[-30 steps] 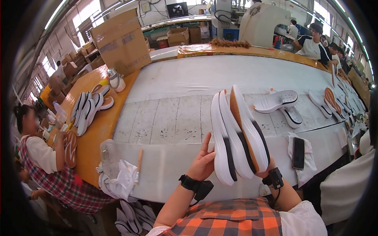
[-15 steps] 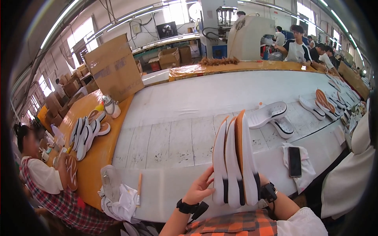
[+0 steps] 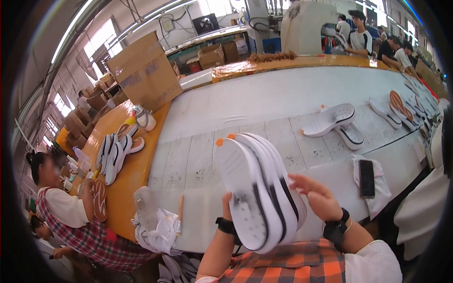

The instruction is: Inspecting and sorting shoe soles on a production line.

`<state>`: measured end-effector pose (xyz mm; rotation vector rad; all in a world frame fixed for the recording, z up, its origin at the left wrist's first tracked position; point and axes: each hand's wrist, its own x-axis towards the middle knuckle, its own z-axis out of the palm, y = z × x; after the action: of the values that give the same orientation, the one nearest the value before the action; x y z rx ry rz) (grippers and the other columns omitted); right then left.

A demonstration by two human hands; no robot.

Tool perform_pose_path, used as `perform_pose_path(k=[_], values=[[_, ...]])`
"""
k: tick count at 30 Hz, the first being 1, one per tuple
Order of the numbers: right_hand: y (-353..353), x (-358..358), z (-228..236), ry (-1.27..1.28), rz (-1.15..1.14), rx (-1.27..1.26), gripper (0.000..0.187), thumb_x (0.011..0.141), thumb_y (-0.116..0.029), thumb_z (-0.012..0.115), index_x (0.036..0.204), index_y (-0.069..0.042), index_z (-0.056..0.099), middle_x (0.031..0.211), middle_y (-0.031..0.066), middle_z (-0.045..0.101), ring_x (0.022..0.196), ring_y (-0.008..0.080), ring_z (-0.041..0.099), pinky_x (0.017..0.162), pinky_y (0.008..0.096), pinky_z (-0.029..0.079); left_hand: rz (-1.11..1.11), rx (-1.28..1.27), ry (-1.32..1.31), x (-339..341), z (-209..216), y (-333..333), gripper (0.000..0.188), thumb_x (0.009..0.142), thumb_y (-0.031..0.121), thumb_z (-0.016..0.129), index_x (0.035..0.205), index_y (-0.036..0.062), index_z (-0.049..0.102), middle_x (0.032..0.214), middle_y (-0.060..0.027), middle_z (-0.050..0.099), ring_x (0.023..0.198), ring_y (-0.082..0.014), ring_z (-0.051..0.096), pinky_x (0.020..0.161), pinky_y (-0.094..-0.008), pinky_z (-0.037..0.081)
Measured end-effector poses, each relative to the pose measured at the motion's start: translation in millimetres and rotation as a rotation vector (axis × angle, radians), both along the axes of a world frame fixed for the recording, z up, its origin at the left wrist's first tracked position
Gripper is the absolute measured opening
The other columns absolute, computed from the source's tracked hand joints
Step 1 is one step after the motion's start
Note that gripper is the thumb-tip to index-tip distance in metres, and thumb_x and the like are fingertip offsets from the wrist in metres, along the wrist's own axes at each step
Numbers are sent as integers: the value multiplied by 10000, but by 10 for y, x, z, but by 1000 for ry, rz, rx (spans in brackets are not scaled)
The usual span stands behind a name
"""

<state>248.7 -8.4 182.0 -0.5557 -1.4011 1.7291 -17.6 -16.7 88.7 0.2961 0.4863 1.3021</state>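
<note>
In front of my chest stands a small stack of white shoe soles (image 3: pixel 243 193) with black heel stripes and orange toe tips. The inner face of the nearest one is turned toward me. My left hand (image 3: pixel 227 206) grips the stack from its left side, its fingers mostly hidden behind the soles. At the stack's right edge is my right hand (image 3: pixel 322 197), fingers stretched and apart. Its fingertips are close beside the outermost sole; whether they touch it I cannot tell. Farther right, a pair of similar soles (image 3: pixel 330 123) lies on the white work surface (image 3: pixel 207 113).
A black phone (image 3: pixel 366 178) rests on a white cloth at right. At left are a crumpled rag (image 3: pixel 165 228), a brush (image 3: pixel 180 214) and more soles (image 3: pixel 114 160) on an orange table. A cardboard box (image 3: pixel 144 70) stands behind; a co-worker (image 3: pixel 71 207) sits at left.
The stack has turned from edge-on to showing a sole's inner face and tilted left. My right hand has come out from behind it, fingers spreading. The whole view has shifted slightly.
</note>
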Motion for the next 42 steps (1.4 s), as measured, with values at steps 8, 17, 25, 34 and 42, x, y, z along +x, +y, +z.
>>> perform_pose_path(k=[8, 17, 25, 34, 42], values=[[-13, -270, -170, 175, 103, -23, 563, 866, -87, 471, 1372, -37, 231, 1408, 92, 272, 1297, 199, 257, 1049, 391, 215, 136, -16, -56, 29, 261, -88, 647, 688, 473, 574, 1133, 8, 507, 1024, -143, 597, 868, -279, 594, 791, -387, 487], [-8, -309, -202, 183, 130, -17, 556, 866, -101, 463, 1369, -28, 237, 1408, 99, 273, 1302, 204, 248, 1047, 399, 216, 174, 56, 3, -57, 105, -74, 651, 681, 471, 566, 1128, 1, 509, 1035, -155, 593, 893, -287, 587, 816, -393, 474], [-83, -150, -407, 119, 109, -135, 550, 869, -133, 483, 1359, -32, 254, 1382, 128, 310, 1266, 210, 309, 1036, 368, 236, 127, 125, -57, 56, 84, 40, 625, 699, 464, 548, 1117, 0, 514, 1025, -156, 596, 897, -284, 585, 815, -384, 471], [-219, -210, -357, 24, 205, -131, 877, 768, -192, 671, 1408, -70, 84, 1415, 92, 234, 1291, 183, 235, 1045, 342, 210, 27, 22, 635, -237, -113, 11, 553, 766, 459, 511, 1095, 15, 525, 977, -129, 606, 853, -243, 591, 755, -342, 487], [-145, -88, -290, -160, 154, 0, 889, 735, -128, 690, 1406, -67, 110, 1397, 89, 263, 1260, 167, 276, 1017, 317, 258, -149, 74, 475, -193, 130, 8, 332, 906, 249, 450, 1107, -5, 519, 1001, -89, 603, 914, -194, 582, 781, -303, 475]])
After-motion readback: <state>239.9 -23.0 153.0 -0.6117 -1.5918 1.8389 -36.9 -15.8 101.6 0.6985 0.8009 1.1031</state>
